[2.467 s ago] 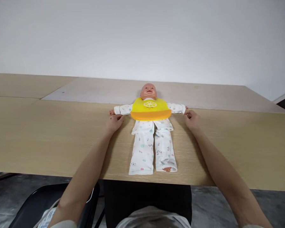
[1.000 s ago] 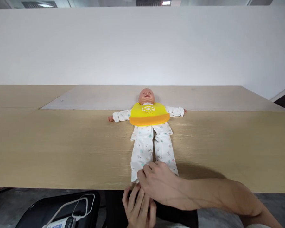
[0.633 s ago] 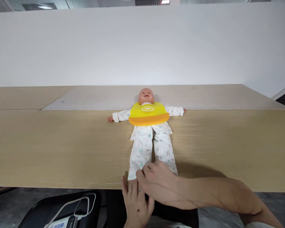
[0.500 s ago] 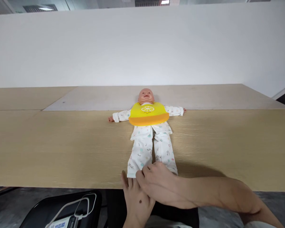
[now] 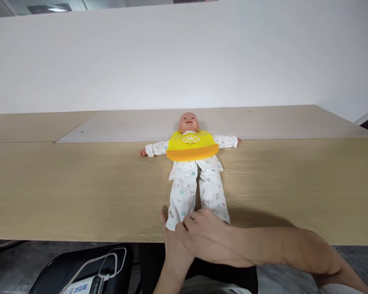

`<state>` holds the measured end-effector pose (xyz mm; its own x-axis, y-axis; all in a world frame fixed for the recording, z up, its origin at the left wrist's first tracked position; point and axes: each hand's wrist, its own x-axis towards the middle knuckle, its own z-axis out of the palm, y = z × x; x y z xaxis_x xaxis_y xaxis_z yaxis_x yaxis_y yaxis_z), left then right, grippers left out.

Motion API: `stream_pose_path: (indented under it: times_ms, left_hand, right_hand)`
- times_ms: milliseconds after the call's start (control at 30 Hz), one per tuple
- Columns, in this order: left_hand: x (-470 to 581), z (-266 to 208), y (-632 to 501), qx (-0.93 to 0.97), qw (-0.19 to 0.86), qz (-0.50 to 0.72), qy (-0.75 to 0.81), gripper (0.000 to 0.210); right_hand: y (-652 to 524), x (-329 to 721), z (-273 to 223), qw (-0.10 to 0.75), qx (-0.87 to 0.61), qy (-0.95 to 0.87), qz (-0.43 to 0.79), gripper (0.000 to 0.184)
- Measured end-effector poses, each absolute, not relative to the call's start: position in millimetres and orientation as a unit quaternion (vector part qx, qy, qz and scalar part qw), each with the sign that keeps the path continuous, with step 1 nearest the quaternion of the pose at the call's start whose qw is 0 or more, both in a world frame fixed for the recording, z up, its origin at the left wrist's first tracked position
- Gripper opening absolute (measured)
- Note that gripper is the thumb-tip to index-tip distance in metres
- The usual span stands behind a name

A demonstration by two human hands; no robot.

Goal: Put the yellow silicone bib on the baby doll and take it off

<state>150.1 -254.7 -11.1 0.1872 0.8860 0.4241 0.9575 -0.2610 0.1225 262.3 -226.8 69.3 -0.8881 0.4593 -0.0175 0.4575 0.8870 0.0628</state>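
Note:
A baby doll (image 5: 189,122) lies on its back with its arms spread, wearing a yellow bib (image 5: 191,146) with an orange pocket and white patterned trousers (image 5: 214,192). At the near end of the left trouser leg, the fingers of my right hand (image 5: 202,234) are curled and pinch its cuff. My left hand (image 5: 176,245) is under my right hand at that same leg opening. One of its fingers stretches out along the leg's outer side; the others go out of sight in or under the cloth. The doll's feet are hidden.
The wooden table (image 5: 79,188) ends just in front of me. A white partition (image 5: 184,57) rises behind it. Below the edge at left stands a black chair (image 5: 64,265) carrying a device with a white cable (image 5: 88,261).
My left hand has moved forward, and its fingers have gone further into or under the left trouser leg, whose cuff has shifted slightly. My right hand stays almost in place.

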Motion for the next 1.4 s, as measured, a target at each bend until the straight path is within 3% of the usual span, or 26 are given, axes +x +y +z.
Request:
stream_pose_path:
  times_ms: [200,367,700,900,1067,1133,1233,1400]
  left_hand:
    - [147,-15,-245,-0.751,0.059,-0.261,-0.603,0.04]
    - [147,-16,-255,-0.779,0.018,-0.25,-0.574,0.036]
    - [136,-29,-290,-0.787,0.056,-0.331,-0.517,0.036]
    - [149,-40,-320,-0.713,0.045,-0.47,-0.518,0.076]
    - [129,-10,-316,-0.682,-0.105,-0.52,-0.503,0.038]
    - [114,5,-291,-0.671,-0.114,-0.554,-0.479,0.026]
    - [99,24,-232,-0.675,-0.128,-0.556,-0.468,0.011]
    - [80,36,-128,-0.613,-0.206,-0.547,-0.532,0.004]
  right_hand:
    - [-227,263,61,-0.015,0.23,0.973,0.024,0.013]
    - [-227,264,65,0.013,0.227,0.974,-0.008,0.011]
    - [-226,261,79,0.038,0.234,0.971,-0.018,0.01]
    - [-228,263,83,0.053,0.225,0.972,-0.031,0.011]
    - [-222,279,103,0.033,0.181,0.98,-0.074,0.02]
    - [-212,290,118,0.022,0.194,0.977,-0.083,0.024]
    - [-184,313,135,-0.036,0.253,0.96,-0.119,0.028]
    - [-116,360,129,-0.164,0.429,0.879,-0.129,0.027]
